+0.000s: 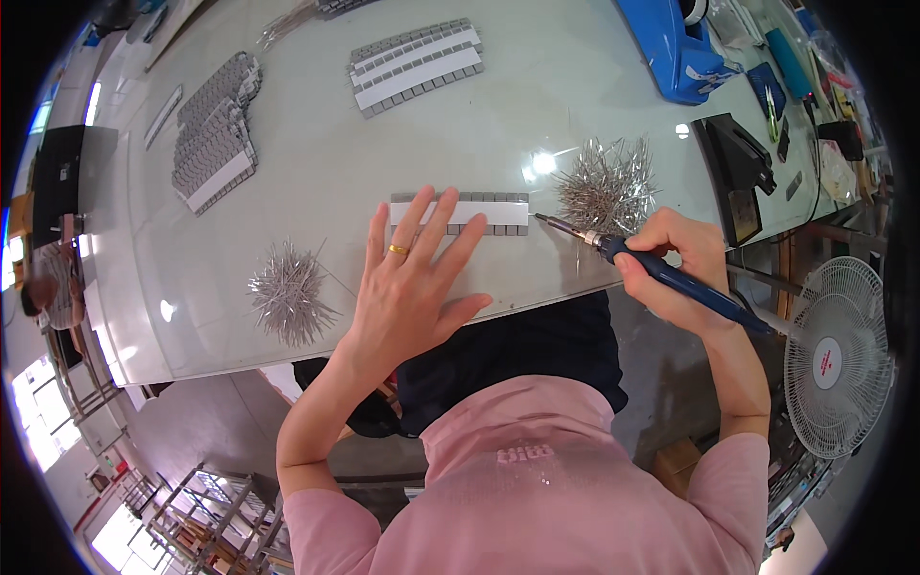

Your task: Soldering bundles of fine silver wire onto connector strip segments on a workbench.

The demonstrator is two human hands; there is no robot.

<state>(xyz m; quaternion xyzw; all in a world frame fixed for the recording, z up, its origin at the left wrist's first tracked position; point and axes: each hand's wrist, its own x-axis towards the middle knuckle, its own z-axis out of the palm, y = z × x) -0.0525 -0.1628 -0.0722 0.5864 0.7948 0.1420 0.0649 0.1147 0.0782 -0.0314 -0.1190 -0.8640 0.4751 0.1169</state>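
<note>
The left hand (407, 286) lies spread on the white-topped strip (494, 207), just twelve o'clock of centre, while the right hand (700, 257) grips a soldering iron (685, 287) whose tip, near the strip's three-o'clock end, could scorch it if the wrist slips.

Red txt (829, 356) on fan hub (824, 376): illeg.
</note>
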